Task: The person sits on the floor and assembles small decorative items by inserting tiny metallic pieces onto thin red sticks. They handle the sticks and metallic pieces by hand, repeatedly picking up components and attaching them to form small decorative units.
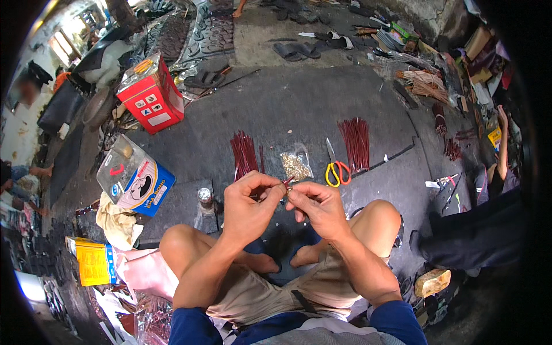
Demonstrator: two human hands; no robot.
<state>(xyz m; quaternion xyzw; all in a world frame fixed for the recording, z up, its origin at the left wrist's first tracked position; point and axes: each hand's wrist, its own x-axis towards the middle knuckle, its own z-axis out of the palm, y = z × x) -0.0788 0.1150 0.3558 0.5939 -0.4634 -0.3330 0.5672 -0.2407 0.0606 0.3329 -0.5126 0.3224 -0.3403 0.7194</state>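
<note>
Both hands meet above my crossed legs, fingertips nearly touching. My left hand [248, 208] is closed in a pinch on a thin dark red strip [287, 181], of which only a short end shows. My right hand [319, 208] pinches at the same spot, on what looks like a small gold-coloured piece, mostly hidden by the fingers. Just beyond them lies a clear plastic bag of small gold-coloured pieces [296, 165]. A bundle of dark red strips [244, 153] lies left of it. Scissors [332, 165] with yellow and orange handles and a second strip bundle [354, 144] lie to the right.
At the left stand a red box [150, 98], a blue-and-white tin [141, 183] and a small jar [204, 198]. A pale cloth [117, 221] hangs by the tin. Dark sandals [296, 50] lie farther off. A stone-like block [432, 283] sits at the lower right.
</note>
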